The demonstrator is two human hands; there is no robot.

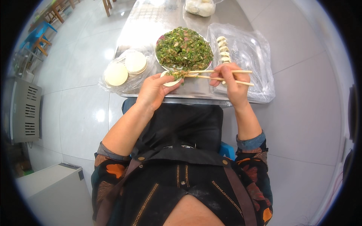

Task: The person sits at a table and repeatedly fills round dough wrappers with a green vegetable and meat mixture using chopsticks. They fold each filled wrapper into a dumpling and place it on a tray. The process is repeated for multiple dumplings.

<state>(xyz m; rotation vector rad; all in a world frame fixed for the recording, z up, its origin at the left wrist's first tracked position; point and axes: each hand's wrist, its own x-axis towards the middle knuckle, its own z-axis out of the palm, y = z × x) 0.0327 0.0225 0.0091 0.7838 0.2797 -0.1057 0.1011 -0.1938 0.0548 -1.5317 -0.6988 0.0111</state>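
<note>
A round dumpling wrapper (170, 84) rests in my left hand (154, 89), with some chopped green filling (178, 75) on it. My right hand (232, 80) grips a pair of wooden chopsticks (239, 72), whose tips reach into that filling. Just beyond my hands stands a plate (159, 62) heaped with a green-and-brown chopped filling mound (183, 48). To the left, two stacks of round wrappers (116, 74) lie on a clear plastic bag (109, 88). A row of several folded dumplings (224, 48) sits on the plastic-covered tray (249, 76) at right, partly hidden by my right hand.
All of this stands on a stainless-steel table (158, 17), its front edge close to my lap. A clear bag of pale dough pieces (200, 8) lies at the far end. Blue stools (35, 34) stand far left, and a white cabinet (56, 192) is at lower left.
</note>
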